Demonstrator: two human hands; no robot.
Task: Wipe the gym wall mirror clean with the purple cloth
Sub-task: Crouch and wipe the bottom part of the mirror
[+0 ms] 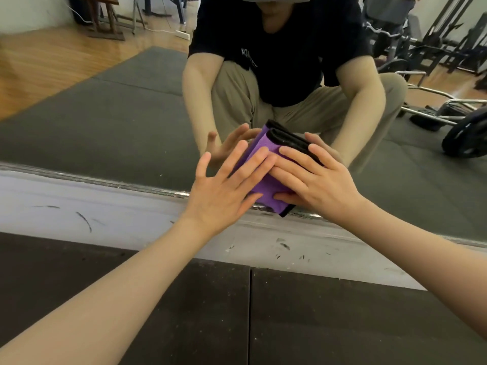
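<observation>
Against the lower edge of the mirror [105,114], a folded purple cloth [259,164] with black trim sits under both sets of fingers. Left hand [224,191] lies flat on it, fingers straight and spread, grasping nothing. Right hand [316,180] holds the cloth, fingers [297,156] laid over its top and thumb curled beneath. Below the hands runs a scuffed white baseboard [118,206], then a dark floor mat [210,312].

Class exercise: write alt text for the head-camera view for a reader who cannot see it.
Two bare hands hold a folded purple cloth against the bottom edge of a gym wall mirror: left hand flat, right hand gripping. The mirror reflects the crouching person.
</observation>
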